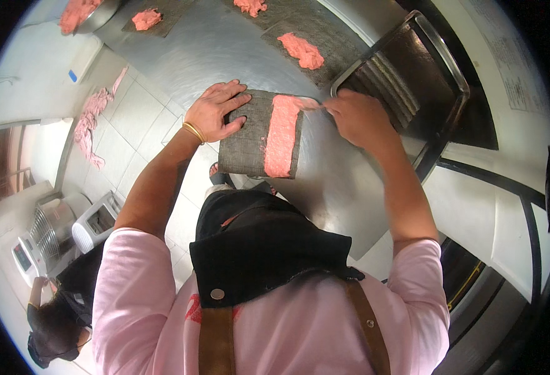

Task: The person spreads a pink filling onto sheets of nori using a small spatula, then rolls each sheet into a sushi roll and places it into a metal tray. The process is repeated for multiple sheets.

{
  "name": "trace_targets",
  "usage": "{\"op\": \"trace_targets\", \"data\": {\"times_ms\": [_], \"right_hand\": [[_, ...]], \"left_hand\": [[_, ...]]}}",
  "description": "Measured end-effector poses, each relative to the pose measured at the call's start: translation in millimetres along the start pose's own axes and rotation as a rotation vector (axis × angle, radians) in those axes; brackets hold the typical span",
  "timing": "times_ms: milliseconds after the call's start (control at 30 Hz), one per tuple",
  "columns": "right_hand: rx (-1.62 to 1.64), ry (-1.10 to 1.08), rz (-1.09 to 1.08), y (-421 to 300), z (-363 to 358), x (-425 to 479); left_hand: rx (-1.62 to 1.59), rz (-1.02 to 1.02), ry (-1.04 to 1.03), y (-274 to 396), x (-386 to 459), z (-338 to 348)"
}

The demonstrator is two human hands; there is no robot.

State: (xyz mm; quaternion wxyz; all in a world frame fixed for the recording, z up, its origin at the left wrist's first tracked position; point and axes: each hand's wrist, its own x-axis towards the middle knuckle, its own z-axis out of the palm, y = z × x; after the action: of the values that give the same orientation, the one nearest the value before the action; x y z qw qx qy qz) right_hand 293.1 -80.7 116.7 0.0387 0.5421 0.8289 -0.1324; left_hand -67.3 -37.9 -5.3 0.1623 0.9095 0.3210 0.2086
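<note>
A dark seaweed sheet (249,136) lies at the edge of the steel table, a band of pink paste (280,140) spread down its right side. My left hand (219,111) rests on the sheet's upper left part, fingers apart and holding nothing. In my right hand (361,117) is a spoon-like spreader (308,103), whose blurred blade touches the top right end of the paste; the fist hides its handle. Just beyond that hand, several dark rolls (387,89) sit side by side in a metal tray (445,54).
Farther up the steel table (181,61) lie more dark sheets (275,42) with paste lumps (303,50). A metal bowl (100,16) holds more paste. Pink cloth (92,119) lies on the tiled floor (129,108). Another person (61,318) is beside machines (52,229) at lower left.
</note>
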Motion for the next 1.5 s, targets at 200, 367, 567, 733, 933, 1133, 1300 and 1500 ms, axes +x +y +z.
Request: {"op": "trace_targets", "data": {"times_ms": [200,367,567,733,933,1133,1300,1500], "right_hand": [[0.128,0.014,-0.042,-1,54,25],[0.143,-0.215,-0.028,-39,52,-62],[0.208,-0.123,-0.026,-28,52,-70],[0.245,0.108,0.015,7,57,5],[0.335,-0.227,-0.091,-34,61,-87],[0.179,0.214,-0.071,-6,33,-104],[0.031,0.217,-0.323,15,37,-41],[-0.027,0.157,-0.45,19,60,-9]], "left_hand": [[0.027,0.011,-0.016,-3,3,0],[0.017,0.007,0.011,-1,-2,2],[0.022,0.012,-0.015,-1,1,2],[0.037,-0.004,-0.043,0,2,0],[0.021,0.015,-0.02,-4,-1,4],[0.094,0.009,-0.014,0,-2,1],[0.045,0.021,-0.001,-2,-1,1],[0.009,0.029,0.034,-1,-2,1]]}}
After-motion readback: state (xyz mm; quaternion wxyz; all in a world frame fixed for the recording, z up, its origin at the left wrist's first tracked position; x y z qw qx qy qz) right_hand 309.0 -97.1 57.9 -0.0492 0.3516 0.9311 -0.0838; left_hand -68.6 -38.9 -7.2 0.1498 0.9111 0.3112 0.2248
